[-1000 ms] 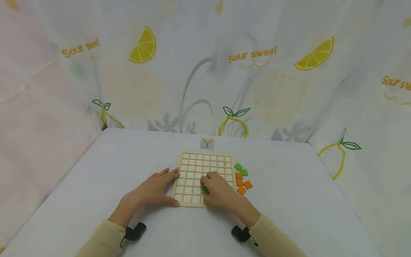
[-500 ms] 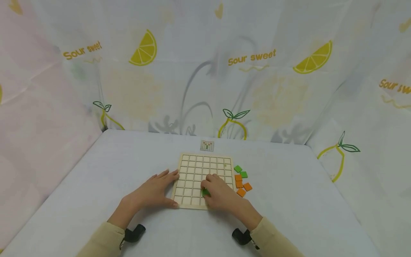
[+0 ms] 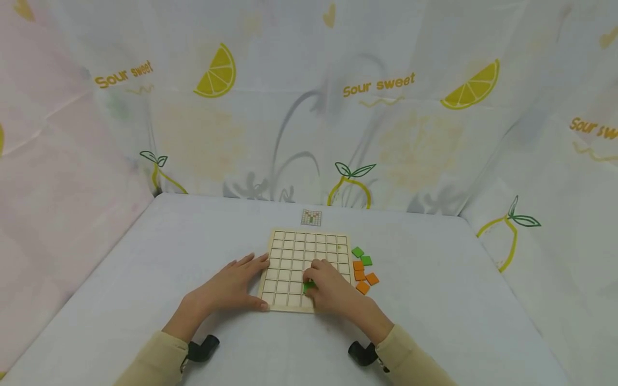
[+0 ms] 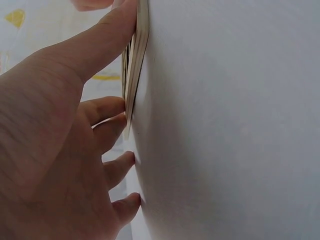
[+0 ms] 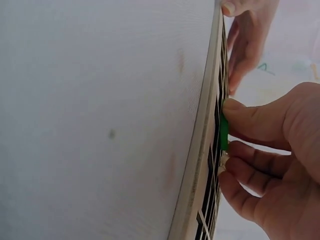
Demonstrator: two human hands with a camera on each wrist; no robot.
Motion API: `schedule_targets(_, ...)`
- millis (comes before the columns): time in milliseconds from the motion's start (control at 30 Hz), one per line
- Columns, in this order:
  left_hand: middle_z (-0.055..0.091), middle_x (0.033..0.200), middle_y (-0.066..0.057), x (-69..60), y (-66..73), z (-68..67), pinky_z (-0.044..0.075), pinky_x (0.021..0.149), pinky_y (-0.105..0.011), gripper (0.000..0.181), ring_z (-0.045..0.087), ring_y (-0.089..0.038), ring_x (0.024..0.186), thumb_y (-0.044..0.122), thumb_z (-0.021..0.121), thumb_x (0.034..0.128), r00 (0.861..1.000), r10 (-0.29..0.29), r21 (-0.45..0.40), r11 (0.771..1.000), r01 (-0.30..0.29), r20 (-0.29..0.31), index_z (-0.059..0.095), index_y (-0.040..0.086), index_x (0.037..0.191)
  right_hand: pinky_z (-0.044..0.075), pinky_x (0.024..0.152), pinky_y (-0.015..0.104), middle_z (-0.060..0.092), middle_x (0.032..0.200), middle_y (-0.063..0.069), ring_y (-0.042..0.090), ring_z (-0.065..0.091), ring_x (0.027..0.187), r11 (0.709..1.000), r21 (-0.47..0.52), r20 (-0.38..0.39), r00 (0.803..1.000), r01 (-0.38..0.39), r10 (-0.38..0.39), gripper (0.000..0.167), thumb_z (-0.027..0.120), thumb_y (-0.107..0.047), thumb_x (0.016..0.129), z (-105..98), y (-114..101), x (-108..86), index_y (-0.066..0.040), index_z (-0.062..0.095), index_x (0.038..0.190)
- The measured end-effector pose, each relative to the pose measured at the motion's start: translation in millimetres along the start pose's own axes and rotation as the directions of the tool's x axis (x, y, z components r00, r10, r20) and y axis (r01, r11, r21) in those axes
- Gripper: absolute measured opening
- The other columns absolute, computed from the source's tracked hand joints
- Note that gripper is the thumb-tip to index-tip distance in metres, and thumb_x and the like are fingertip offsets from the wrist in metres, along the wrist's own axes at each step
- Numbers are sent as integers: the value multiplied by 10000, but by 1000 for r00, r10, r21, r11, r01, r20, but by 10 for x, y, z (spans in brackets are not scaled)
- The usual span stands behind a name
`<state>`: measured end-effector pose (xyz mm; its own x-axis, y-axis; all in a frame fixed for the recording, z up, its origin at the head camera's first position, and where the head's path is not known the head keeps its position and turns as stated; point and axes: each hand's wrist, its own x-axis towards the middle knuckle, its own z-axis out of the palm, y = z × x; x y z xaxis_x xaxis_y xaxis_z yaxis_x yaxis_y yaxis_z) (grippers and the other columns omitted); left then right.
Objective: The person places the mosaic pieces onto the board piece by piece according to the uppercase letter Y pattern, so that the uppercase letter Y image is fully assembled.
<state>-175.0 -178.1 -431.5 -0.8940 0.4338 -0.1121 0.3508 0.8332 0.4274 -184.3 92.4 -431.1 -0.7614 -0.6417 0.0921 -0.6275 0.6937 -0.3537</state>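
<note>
A square wooden grid board (image 3: 285, 264) lies flat on the white table. My right hand (image 3: 333, 289) is over its near right part, thumb and index finger at opposite edges of a green square tile (image 5: 224, 131). That tile sits low against the grid, and in the head view the green tile (image 3: 308, 288) is partly covered by the fingers. My left hand (image 3: 230, 284) rests spread along the board's left side. Its thumb touches the near left corner and its straight fingers reach the left edge, as the left wrist view shows with the left hand (image 4: 65, 130).
Right of the board lie two green tiles (image 3: 358, 251) and several orange tiles (image 3: 372, 279). Behind the board is a small pattern card (image 3: 311, 217) with a Y-like figure on a grid. A printed curtain (image 3: 270, 107) hangs behind the table.
My right hand shifts very slightly right over the same spot, its fingers still at the green tile. The left hand stays at the board's edge. The head view tilts a little.
</note>
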Motion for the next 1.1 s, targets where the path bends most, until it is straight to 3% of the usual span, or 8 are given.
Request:
schedule_targets(533,281,1649,10,26,-41,35,199,1205,-644,1036,205,-350,1538,641,785,710,1000,-7,5,1000,7,1,386,158,1535,427,746,218,563,924,-28,109,433,841,1000,24,3,1000,8,-8,73,675,-86,911,-13,-9,29,-123,689,973)
schedule_targets(767,283,1648,14,28,-57,69,200,1204,-643,1037,206,-348,1538,638,788,709,1000,-9,8,1000,9,4,385,157,1536,397,726,219,545,868,-28,108,420,806,998,52,-13,1000,-24,25,85,713,-114,885,-9,1,14,-122,716,969)
schedule_targets(1100,289,1646,-15,16,-37,39,202,1196,-658,1032,212,-366,1533,631,783,721,1000,4,3,1000,-4,-6,382,139,1535,426,739,223,555,909,-59,107,434,836,999,-4,-18,999,-33,33,138,729,-202,882,-6,78,-13,-138,737,1004)
